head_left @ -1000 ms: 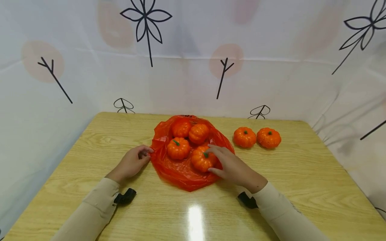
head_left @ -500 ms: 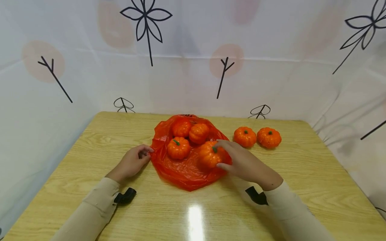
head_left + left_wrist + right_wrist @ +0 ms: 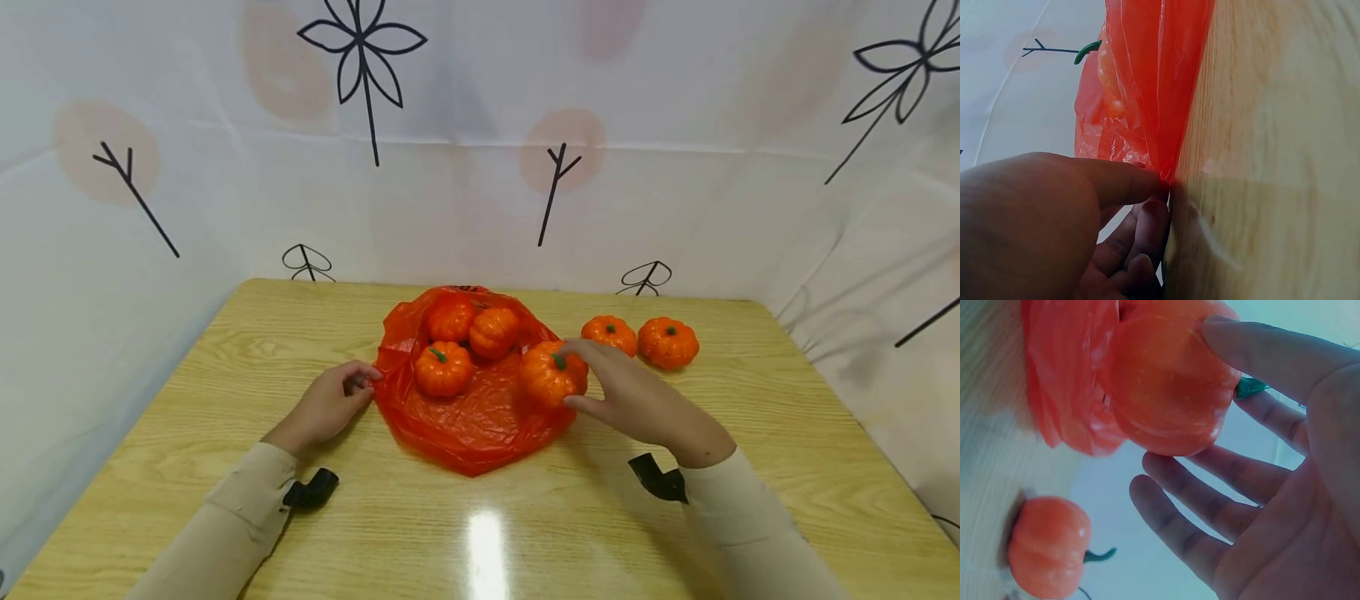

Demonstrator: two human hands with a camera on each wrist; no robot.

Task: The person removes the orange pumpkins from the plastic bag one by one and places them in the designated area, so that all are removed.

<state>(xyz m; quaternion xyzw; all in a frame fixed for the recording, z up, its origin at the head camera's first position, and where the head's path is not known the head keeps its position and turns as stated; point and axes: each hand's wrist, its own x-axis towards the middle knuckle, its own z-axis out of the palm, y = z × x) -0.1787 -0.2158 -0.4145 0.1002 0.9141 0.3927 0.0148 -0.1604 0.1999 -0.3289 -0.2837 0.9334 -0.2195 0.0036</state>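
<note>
My right hand [image 3: 633, 396] holds a small orange pumpkin [image 3: 551, 375] with a green stem, raised over the right rim of the red plastic bag [image 3: 480, 446]. The right wrist view shows the thumb and fingertips against the sides of this pumpkin [image 3: 1169, 381]. At the bag's left edge my left hand [image 3: 330, 404] pinches the plastic between thumb and finger; in the left wrist view that pinched fold of the bag [image 3: 1160, 125] lies right by the tabletop. Three other pumpkins sit in the open bag, among them a front one [image 3: 444, 369] with its stem up.
Two more pumpkins stand side by side on the wooden table [image 3: 247, 358], right of the bag: a nearer-in one [image 3: 606, 331], partly behind my right hand, and an outer one [image 3: 668, 343]. A patterned white cloth [image 3: 465, 200] hangs behind the table.
My right hand has lifted the pumpkin from inside the bag and carried it rightward to the bag's rim. The left hand stays at the bag's left edge.
</note>
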